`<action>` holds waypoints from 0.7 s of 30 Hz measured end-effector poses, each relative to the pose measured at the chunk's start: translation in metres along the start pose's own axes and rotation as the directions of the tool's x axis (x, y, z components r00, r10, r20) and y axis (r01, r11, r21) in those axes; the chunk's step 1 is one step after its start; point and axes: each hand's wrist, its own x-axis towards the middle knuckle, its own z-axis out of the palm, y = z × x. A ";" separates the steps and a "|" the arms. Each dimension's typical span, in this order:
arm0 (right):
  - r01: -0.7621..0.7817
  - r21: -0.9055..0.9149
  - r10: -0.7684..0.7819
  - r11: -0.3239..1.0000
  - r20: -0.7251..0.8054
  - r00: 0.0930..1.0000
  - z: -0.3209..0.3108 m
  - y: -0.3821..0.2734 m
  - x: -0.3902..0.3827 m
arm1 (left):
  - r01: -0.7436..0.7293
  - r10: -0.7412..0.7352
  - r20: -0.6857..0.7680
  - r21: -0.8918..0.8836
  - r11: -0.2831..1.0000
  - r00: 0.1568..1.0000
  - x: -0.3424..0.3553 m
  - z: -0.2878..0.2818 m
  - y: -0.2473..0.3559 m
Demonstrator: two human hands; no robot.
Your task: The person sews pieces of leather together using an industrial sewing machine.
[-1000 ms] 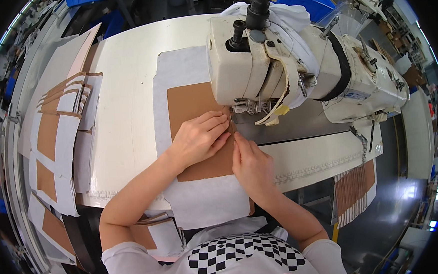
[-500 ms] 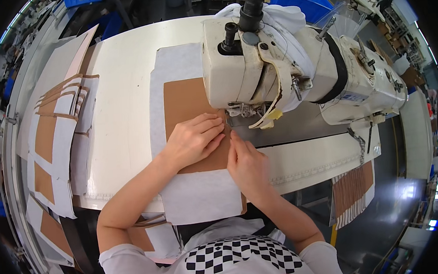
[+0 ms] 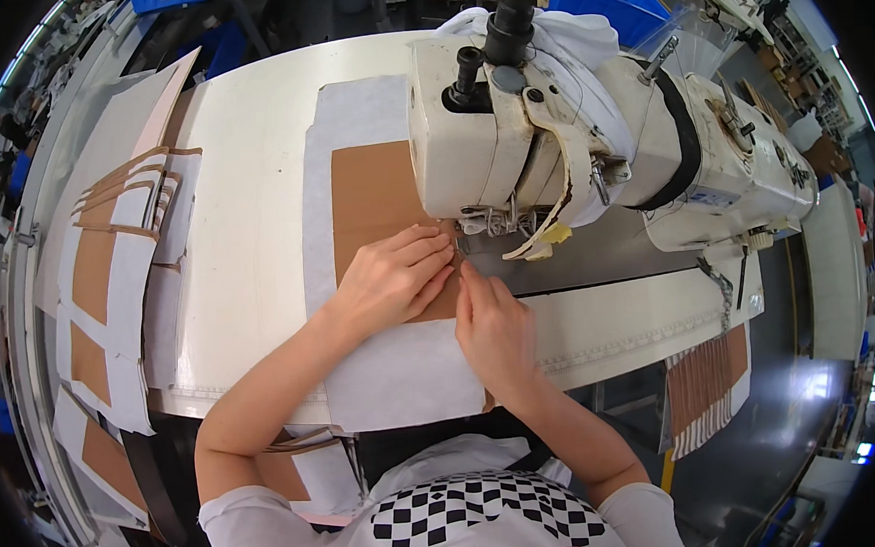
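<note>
A flat brown panel with white backing [image 3: 372,192] lies on the sewing machine's bed, its right edge under the presser foot [image 3: 489,220]. My left hand [image 3: 398,276] rests on the brown part, fingers side by side and lying over it, fingertips close to the foot. Just nearer to me, my right hand [image 3: 496,330] pinches the panel's right edge between thumb and forefinger. Its other fingers are curled, and the pinch itself is partly hidden. The white sewing machine head [image 3: 465,141] stands right over the panel's edge, so the needle cannot be made out.
Several brown-and-white panels [image 3: 92,280] are stacked at the left of the white table [image 3: 238,205]. More striped pieces [image 3: 710,387] hang below the table's right side. White cloth [image 3: 583,39] drapes over the machine; a blue crate [image 3: 606,2] stands behind. Panels also sit near my lap.
The panel has slid a little away from me, under the machine head. Both hands stay nearly in place beside the presser foot.
</note>
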 end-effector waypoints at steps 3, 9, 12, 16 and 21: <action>-0.067 0.043 0.068 0.997 -0.014 0.998 0.001 -0.002 0.004 | 0.008 -0.008 0.005 0.000 1.000 1.000 0.003 0.000 0.000; -0.055 0.062 0.054 0.997 0.022 0.998 -0.004 -0.003 -0.005 | 0.017 -0.017 0.021 -0.018 1.000 1.000 -0.007 0.002 0.001; -0.041 0.041 0.040 0.998 0.023 0.999 -0.003 -0.002 -0.003 | 0.031 -0.030 0.037 -0.005 1.000 0.999 -0.001 -0.002 0.002; 0.008 -0.001 -0.008 1.000 0.018 1.000 0.003 0.001 0.003 | 0.019 -0.019 -0.013 0.024 1.000 1.000 0.003 0.001 0.001; -0.033 0.074 0.035 0.997 -0.017 0.999 0.001 0.000 0.003 | -0.020 0.020 -0.010 0.039 0.999 1.000 -0.002 0.001 -0.003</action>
